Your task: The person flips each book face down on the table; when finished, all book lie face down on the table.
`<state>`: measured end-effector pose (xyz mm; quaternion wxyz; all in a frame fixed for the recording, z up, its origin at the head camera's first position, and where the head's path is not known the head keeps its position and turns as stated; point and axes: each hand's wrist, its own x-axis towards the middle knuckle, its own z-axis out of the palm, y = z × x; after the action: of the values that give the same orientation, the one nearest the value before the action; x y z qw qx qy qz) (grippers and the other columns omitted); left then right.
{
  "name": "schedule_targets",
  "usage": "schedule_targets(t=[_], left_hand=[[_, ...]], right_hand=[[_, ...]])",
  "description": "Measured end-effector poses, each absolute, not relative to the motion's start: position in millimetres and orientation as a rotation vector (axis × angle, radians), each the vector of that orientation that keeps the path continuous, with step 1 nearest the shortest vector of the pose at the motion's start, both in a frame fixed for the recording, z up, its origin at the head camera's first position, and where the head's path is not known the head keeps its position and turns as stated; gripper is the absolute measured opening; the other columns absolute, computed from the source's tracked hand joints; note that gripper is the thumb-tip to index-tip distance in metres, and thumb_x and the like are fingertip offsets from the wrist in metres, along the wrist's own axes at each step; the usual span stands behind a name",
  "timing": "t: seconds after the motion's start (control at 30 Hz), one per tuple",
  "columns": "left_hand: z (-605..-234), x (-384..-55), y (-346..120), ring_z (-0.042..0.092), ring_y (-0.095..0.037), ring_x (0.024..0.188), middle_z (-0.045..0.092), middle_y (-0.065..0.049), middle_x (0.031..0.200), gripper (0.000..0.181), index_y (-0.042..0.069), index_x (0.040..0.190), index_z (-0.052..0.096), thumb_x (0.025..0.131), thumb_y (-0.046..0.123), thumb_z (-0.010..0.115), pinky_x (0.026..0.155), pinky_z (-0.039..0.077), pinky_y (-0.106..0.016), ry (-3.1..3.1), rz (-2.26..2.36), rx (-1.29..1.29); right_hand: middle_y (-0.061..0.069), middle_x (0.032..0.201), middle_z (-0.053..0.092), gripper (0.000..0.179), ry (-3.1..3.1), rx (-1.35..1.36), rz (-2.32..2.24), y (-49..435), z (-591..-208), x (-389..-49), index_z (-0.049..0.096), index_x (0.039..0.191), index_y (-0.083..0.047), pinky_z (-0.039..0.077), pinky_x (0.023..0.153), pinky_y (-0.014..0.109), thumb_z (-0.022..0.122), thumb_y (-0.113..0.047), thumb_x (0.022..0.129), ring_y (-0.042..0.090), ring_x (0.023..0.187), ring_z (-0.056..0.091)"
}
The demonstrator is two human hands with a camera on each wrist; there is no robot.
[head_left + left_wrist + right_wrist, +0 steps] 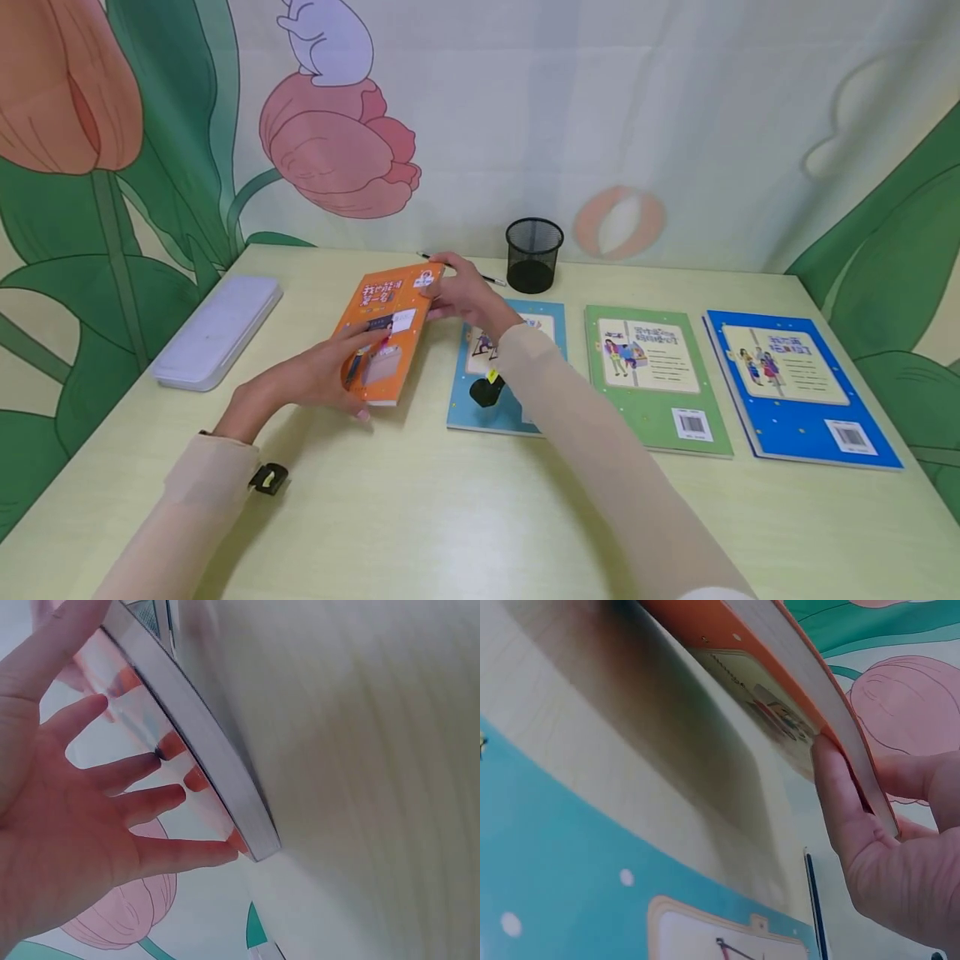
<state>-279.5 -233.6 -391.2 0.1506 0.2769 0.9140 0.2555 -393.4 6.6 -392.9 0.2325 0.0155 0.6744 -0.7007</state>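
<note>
An orange book (408, 343) is tilted up off the table, its front cover facing up and its right side raised. My right hand (467, 293) pinches its upper right corner; in the right wrist view the fingers (832, 780) lie under the back cover and the thumb is on the other side. The left hand (318, 373) touches the cover from the lower left with fingers spread and straight, as the left wrist view of the hand (67, 806) confirms. Just right of it, a teal book (467, 407) lies flat, partly hidden by my right forearm.
A green book (618, 412) and a blue book (795, 446) lie in a row to the right. A white case (219, 332) lies at the left. Behind stand a black mesh pen cup (533, 258) and a pen (491, 280) lying near it, against a printed curtain (480, 125).
</note>
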Motion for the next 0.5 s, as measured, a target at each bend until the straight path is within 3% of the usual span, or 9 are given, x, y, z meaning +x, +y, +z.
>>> schedule_targets(t=[0.13, 0.33, 0.5], left_hand=[[-392, -279, -229, 0.026, -0.044, 0.144, 0.018, -0.022, 0.162, 0.113, 0.015, 0.158, 0.028, 0.067, 0.031, 0.094, 0.111, 0.037, -0.061, 2.658, 0.742, 0.817], [-394, -279, -218, 0.022, -0.04, 0.148, 0.009, -0.011, 0.168, 0.121, 0.027, 0.16, 0.021, 0.065, 0.03, 0.096, 0.111, 0.04, -0.058, 2.698, 0.809, 0.82], [-395, -278, -209, 0.025, -0.041, 0.148, 0.012, -0.008, 0.167, 0.124, 0.036, 0.16, 0.018, 0.064, 0.028, 0.096, 0.108, 0.043, -0.059, 2.783, 0.799, 0.816]], right_hand=[[0.024, 0.136, 0.055, 0.058, 1.81, 0.055, -1.987, 9, -388, -393, 0.043, 0.143, -0.022, 0.062, 0.076, 0.04, 0.063, 0.002, 0.094, 0.031, 0.086, 0.07], [0.023, 0.134, 0.057, 0.056, 1.795, 0.088, -2.019, 10, -376, -389, 0.043, 0.141, -0.021, 0.057, 0.093, 0.046, 0.063, 0.0, 0.094, 0.03, 0.088, 0.07], [0.025, 0.131, 0.058, 0.058, 1.787, 0.113, -2.073, 10, -370, -386, 0.04, 0.143, -0.02, 0.056, 0.095, 0.047, 0.063, 0.0, 0.094, 0.03, 0.088, 0.069]])
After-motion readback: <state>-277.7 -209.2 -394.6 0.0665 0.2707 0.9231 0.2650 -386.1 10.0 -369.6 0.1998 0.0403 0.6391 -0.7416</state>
